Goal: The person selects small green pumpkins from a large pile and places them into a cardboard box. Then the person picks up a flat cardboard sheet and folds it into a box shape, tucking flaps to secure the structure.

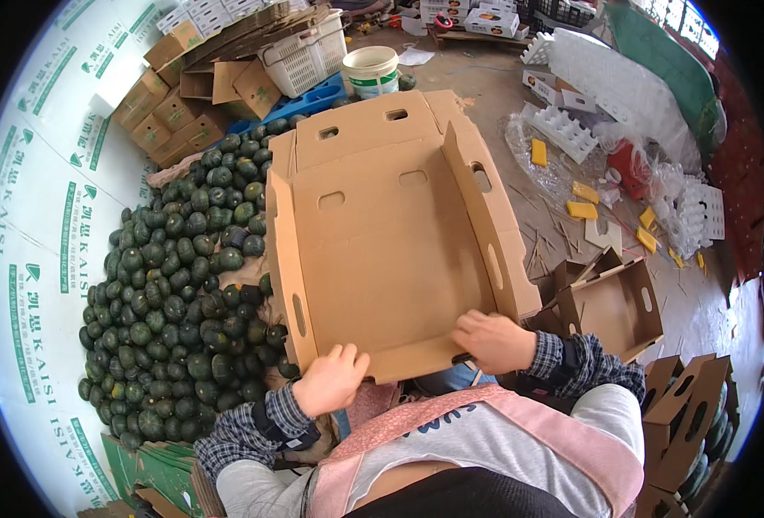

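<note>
A large, partly folded cardboard box [382, 250] lies in front of me with its inside facing up. Its side walls stand up with oval handle slots, while the far flap lies out flat. My left hand [334, 378] is closed on the near edge at the left corner. Further right on the same edge, my right hand [496, 342] is closed with its fingers curled over the cardboard. Parts of the fingers on both hands are hidden.
A big heap of dark green squashes [179, 302] lies at the left. Behind it are cardboard boxes [170, 116], a white crate [306, 53] and a bucket [371, 71]. Another open box [615, 302] sits at the right, near plastic wrap and yellow pieces [582, 210].
</note>
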### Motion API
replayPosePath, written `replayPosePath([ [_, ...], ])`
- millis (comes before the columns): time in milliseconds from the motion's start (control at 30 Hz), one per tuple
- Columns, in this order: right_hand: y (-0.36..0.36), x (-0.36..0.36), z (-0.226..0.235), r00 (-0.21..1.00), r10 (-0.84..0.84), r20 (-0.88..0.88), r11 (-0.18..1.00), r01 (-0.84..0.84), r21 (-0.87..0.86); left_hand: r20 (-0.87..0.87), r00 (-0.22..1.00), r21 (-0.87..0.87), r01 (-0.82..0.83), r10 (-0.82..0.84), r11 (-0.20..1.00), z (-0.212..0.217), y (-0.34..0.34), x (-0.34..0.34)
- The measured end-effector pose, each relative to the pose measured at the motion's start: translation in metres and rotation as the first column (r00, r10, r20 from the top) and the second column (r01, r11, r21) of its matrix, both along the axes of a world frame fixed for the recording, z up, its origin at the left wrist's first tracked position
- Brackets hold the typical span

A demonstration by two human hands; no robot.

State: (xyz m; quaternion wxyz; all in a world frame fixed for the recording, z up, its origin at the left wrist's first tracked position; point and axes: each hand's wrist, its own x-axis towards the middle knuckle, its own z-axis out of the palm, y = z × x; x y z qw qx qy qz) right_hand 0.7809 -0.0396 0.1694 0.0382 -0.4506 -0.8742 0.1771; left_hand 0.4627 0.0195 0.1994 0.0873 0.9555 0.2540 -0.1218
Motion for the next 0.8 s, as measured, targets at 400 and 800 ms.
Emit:
replayPosePath([
  [400,0.035,0.042,0.055,0.747,-0.141,-0.650,0.937,-0.111,-0.331,0.680,0.731,-0.435,0.334,0.062,0.836,0.054,0.038,-0.017],
  [800,0.125,0.072,-0.019,0.330,-0.451,-0.829,0.868,-0.053,-0.493,0.318,0.252,-0.925,-0.130,0.914,0.358,-0.083,0.147,-0.065],
])
